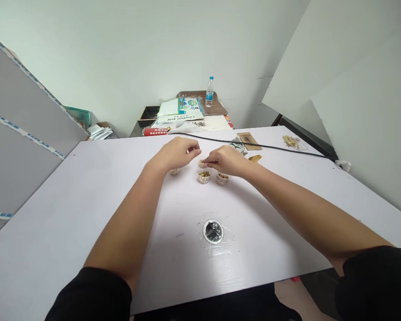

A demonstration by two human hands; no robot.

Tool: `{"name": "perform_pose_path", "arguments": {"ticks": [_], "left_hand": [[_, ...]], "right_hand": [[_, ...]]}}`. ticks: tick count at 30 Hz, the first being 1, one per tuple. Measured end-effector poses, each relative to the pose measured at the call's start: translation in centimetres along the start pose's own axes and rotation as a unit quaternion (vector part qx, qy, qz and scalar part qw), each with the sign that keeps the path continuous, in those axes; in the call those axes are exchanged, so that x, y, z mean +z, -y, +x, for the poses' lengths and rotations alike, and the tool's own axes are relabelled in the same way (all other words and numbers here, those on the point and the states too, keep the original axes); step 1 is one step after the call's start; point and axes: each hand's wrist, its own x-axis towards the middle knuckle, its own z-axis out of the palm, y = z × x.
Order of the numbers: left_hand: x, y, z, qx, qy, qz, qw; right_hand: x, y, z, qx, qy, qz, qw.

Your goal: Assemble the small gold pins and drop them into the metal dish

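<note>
My left hand (182, 151) hovers over the white table (120, 187), fingers curled and thumb close to the fingertips. Anything held there is too small to make out. With fingers pinched, my right hand (227, 159) reaches to a small clear cup (201, 163) of pale contents; what the fingertips hold is hidden. Nearer to me stand two more clear cups, the middle cup (203, 177) and the right cup (222, 179), both filled with small gold-coloured metal pieces. Below my left hand another small cup (174, 171) is partly covered.
A black cable (274, 147) crosses the table's far side. Beyond my right hand lie a brown packet (249, 140), a silver bag (238, 146) and a bag of gold pieces (291, 141). A round grommet (213, 232) is nearer me. A water bottle (209, 92) stands behind.
</note>
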Motion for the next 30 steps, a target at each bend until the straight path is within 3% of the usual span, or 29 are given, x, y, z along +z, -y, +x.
{"name": "perform_pose_path", "arguments": {"ticks": [3,6,10,13,16,19,27,30], "left_hand": [[0.1,0.1,-0.1,0.005,-0.001,-0.002,1.000],[0.7,-0.6,0.0,0.030,0.001,-0.003,1.000],[2.8,-2.8,0.5,0.098,0.022,0.007,0.995],[4.8,-4.3,1.5,0.136,0.075,0.049,0.987],[6.2,-5.2,3.1,0.126,0.156,0.154,0.967],[6.8,-6.1,4.8,0.106,0.201,0.214,0.950],[6.8,-8.7,6.8,0.127,0.308,0.268,0.904],[6.8,-9.2,6.7,0.155,0.318,0.283,0.891]], "right_hand": [[-0.9,-0.1,-1.0,-0.013,-0.065,0.056,0.996],[-1.7,-0.5,-3.0,0.048,-0.153,0.184,0.970],[-1.0,-1.2,-6.0,0.183,-0.268,0.375,0.868],[0.5,-2.0,-7.3,0.218,-0.313,0.430,0.818],[1.9,-2.7,-8.1,0.244,-0.328,0.418,0.812],[3.0,-3.3,-8.6,0.267,-0.323,0.391,0.819],[5.4,-4.4,-8.5,0.311,-0.310,0.402,0.804],[5.5,-4.6,-8.5,0.316,-0.302,0.405,0.803]]}}
